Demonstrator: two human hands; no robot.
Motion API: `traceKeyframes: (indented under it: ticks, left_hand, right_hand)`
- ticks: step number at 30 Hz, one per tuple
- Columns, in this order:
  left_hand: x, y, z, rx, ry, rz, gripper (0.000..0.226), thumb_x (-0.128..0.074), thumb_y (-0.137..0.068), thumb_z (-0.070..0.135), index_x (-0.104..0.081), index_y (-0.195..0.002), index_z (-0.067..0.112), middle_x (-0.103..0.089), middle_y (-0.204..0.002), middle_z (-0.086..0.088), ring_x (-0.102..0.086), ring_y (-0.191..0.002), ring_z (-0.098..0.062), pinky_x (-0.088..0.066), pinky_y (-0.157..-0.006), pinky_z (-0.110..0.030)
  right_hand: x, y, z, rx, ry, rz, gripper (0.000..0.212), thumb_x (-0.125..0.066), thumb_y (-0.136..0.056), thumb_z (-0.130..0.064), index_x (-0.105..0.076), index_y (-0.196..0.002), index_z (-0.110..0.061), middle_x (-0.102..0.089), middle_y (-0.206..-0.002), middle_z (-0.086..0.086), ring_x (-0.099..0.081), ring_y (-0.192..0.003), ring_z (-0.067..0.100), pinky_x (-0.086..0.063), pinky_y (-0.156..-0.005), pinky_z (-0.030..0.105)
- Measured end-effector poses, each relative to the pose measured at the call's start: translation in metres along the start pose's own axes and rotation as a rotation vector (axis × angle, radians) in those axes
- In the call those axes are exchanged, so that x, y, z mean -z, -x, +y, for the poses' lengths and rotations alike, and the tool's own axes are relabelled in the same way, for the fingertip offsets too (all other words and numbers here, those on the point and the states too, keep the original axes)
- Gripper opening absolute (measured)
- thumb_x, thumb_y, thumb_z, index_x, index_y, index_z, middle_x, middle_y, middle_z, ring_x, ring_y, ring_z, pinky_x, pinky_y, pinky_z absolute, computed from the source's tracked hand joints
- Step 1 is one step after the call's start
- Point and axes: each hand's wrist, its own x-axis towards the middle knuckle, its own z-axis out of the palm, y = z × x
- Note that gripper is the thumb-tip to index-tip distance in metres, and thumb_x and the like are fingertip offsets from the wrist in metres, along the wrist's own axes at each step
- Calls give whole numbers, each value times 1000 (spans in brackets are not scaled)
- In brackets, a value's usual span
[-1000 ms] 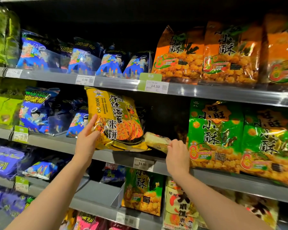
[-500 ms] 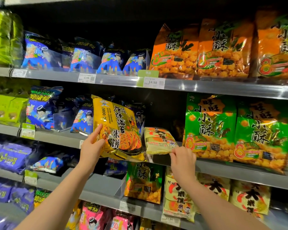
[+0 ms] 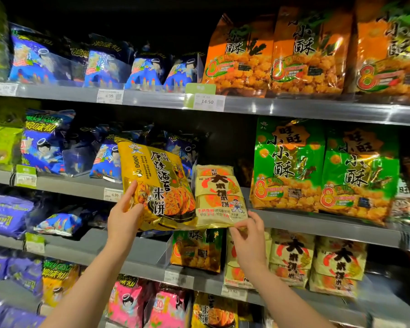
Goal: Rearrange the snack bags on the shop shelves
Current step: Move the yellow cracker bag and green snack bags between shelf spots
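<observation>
A large yellow rice-cracker bag (image 3: 156, 183) stands tilted at the front of the middle shelf (image 3: 317, 224). My left hand (image 3: 123, 216) grips its lower left edge, thumb on the front. Right beside it stands a pale cream cracker bag (image 3: 219, 195) with a red circle, upright and facing me. My right hand (image 3: 249, 235) pinches its bottom right corner between thumb and fingers. The two bags touch side by side.
Green snack bags (image 3: 291, 166) fill the middle shelf to the right, blue bags (image 3: 45, 143) to the left. Orange bags (image 3: 242, 55) line the top shelf. More cream bags (image 3: 294, 259) and an orange-green bag (image 3: 197, 249) sit on the lower shelf (image 3: 133, 249), with pink bags (image 3: 126, 301) below.
The cream bag went from lying flat on the shelf to standing upright and facing out, raised by my right hand. My left hand kept hold of the yellow bag.
</observation>
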Motion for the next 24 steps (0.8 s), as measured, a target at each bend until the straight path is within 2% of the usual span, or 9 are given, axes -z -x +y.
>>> traceKeyframes:
  ticks: [2, 4, 6, 11, 13, 16, 19, 21, 24]
  left_hand:
    - [0, 6, -3, 3, 29, -2, 62, -50, -84, 0, -46, -131, 42, -50, -138, 3, -60, -98, -11, -53, -80, -30]
    - [-2, 12, -2, 13, 23, 13, 64, -49, -84, -2, -46, -133, 39, -52, -135, 5, -50, -70, -15, -47, -55, -18]
    - [-5, 16, -2, 19, 11, 20, 65, -48, -83, -3, -47, -134, 38, -55, -130, 6, -40, -62, -18, -37, -41, -15]
    - [-11, 31, -5, 24, 19, 18, 65, -53, -75, 9, -47, -131, 41, -62, -107, 14, -40, -68, -16, -37, -46, -16]
    - [-11, 36, -8, 49, 7, 46, 65, -53, -77, 5, -48, -131, 41, -62, -106, 14, -38, -59, -8, -33, -42, -14]
    - [-2, 47, -17, 50, -4, 20, 67, -51, -79, 1, -48, -129, 45, -58, -125, 14, -35, -48, -3, -35, -42, -15]
    - [9, 64, -23, 104, 31, -35, 69, -49, -82, -6, -46, -133, 40, -56, -130, 7, -41, -53, -2, -37, -42, -16]
    - [15, 75, -29, 137, 39, -53, 71, -48, -83, -9, -46, -132, 43, -53, -133, 7, -47, -60, -4, -40, -45, -18]
    - [20, 87, -35, 150, 52, -61, 72, -49, -83, -9, -47, -124, 51, -58, -125, 13, -42, -59, -13, -40, -47, -20]
  right_hand:
    - [1, -1, -3, -73, -100, -3, 17, -59, -90, -16, -57, -79, -3, -36, -136, -2, -34, -112, 3, -24, -91, 19]
    - [3, -5, -11, -97, -165, 27, 31, -58, -91, -26, -51, -67, -7, -44, -126, 1, -41, -106, 5, -28, -88, 21]
    - [2, -12, -19, -98, -141, 90, 38, -59, -89, -34, -44, -64, -10, -49, -112, 4, -48, -88, 4, -34, -73, 18]
    - [-3, -28, -34, -164, -8, 121, 37, -73, -77, -33, -40, -85, -17, -52, -108, 8, -48, -75, 14, -34, -55, 26]
    - [-5, -25, -28, -225, -65, 64, 54, -79, -72, -26, -38, -107, -20, -47, -121, 7, -49, -94, 18, -41, -63, 27]
    - [-6, -12, -11, -406, -273, -97, 103, -84, -65, -13, -18, -144, -27, -37, -143, 8, -40, -128, 27, -40, -100, 44]
    - [-8, -2, 4, -577, -464, -371, 122, -84, -60, -2, -6, -149, -30, -42, -142, 4, -42, -128, 25, -33, -109, 45]
    - [-9, 2, 10, -639, -588, -498, 125, -91, -52, -20, -11, -148, -29, -47, -139, 2, -45, -127, 21, -34, -109, 44]
    - [-14, 5, 15, -618, -639, -461, 113, -84, -56, -55, -24, -146, -23, -42, -143, -4, -39, -133, 23, -28, -113, 43]
